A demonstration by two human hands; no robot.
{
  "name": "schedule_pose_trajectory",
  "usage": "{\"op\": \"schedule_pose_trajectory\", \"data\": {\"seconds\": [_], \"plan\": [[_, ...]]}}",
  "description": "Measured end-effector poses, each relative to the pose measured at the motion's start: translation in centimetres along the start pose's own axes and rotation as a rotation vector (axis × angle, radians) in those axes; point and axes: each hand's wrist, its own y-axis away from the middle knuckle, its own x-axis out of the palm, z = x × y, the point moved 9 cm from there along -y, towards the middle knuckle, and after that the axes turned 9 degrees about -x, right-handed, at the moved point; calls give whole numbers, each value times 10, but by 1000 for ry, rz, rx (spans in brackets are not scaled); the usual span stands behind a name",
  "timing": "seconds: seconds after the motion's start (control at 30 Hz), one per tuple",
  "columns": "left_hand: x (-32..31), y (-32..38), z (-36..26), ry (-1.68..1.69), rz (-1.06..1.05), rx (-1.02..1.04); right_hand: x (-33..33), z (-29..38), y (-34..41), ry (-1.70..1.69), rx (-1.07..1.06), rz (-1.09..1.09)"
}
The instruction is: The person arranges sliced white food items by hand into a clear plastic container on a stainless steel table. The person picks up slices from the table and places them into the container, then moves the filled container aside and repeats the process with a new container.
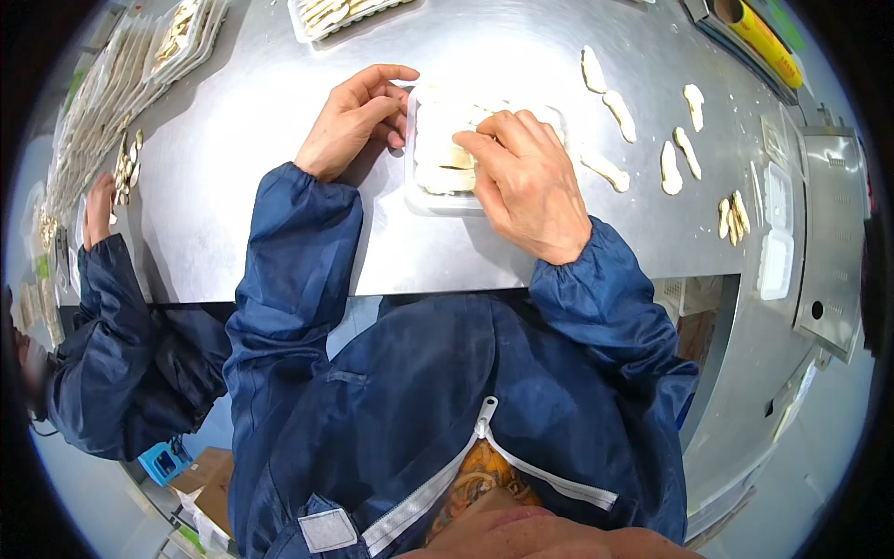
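Observation:
A clear plastic tray (411, 150) sits on the steel table before me, filled with pale slices (447, 178) that look like mushroom. Bright glare washes out much of its contents. My right hand (534, 178) reaches over the tray's right side, its bent fingertips on the slices. Whether it grips one is hidden by the fingers. At the tray's left wall is my left hand (353, 119), fingers curled loosely with the thumb apart and nothing visible in it. Several long pale pieces (618, 115) lie scattered to the right of the tray.
Another filled tray (349, 14) stands at the far edge of view. Stacked trays (112, 105) line the left, where a co-worker's hand (98, 209) is beside small pieces (126, 168). A yellow roll (768, 45) lies far right, near white trays (777, 265) and a steel box (827, 237).

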Motion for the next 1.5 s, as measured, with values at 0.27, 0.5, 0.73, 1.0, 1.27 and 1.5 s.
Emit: {"op": "schedule_pose_trajectory", "data": {"seconds": [0.27,0.5,0.73,1.0,1.27,1.5], "plan": [[-1,-1,4,3,12,-10,10,1,-6,-14,-13,11],[-1,-3,5,18,29,11,11,1,-5,-20,-19,20],[-3,-4,7,27,30,25,7,1,-7,-5,-31,0],[-1,-2,3,25,13,8,9,5,-10,14,-52,8],[-1,-1,3,-4,13,13,17,11,-18,17,-59,72],[-2,-4,4,-4,24,33,18,11,-18,17,-68,56]]}}
